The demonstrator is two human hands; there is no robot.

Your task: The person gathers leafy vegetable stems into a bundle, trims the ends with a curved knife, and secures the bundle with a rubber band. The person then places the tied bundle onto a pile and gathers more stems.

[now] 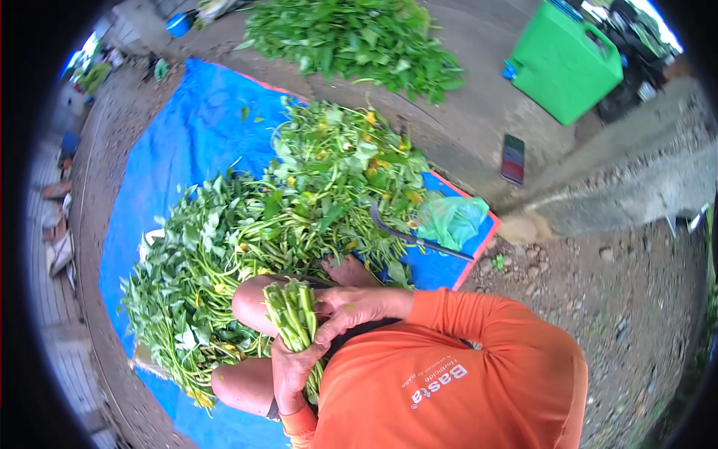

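Head view: we record the left hand wrapped round the near part of a bundle of stems at the lap, the right hand closed on its right side. Risks, nearest first: if either grip slackens, we judge that stems could slide out, since no tie shows (the bundle's lower end is partly hidden). If the bare foot shifts right, it could meet the sickle lying near it; we cannot tell which way the edge faces. Stems in the heap overlap, so pulling one could drag or snap others.

Counts, near to far: hands, 2; bundle, 1; knees, 2; foot, 1 visible; sickle, 1; green plastic bag, 1; heap on the tarp, 1 (perhaps two run together); blue tarp, 1; phone at far right, 1; green jerrycan beyond, 1; far leafy pile, 1. Individual stems: uncountable here.
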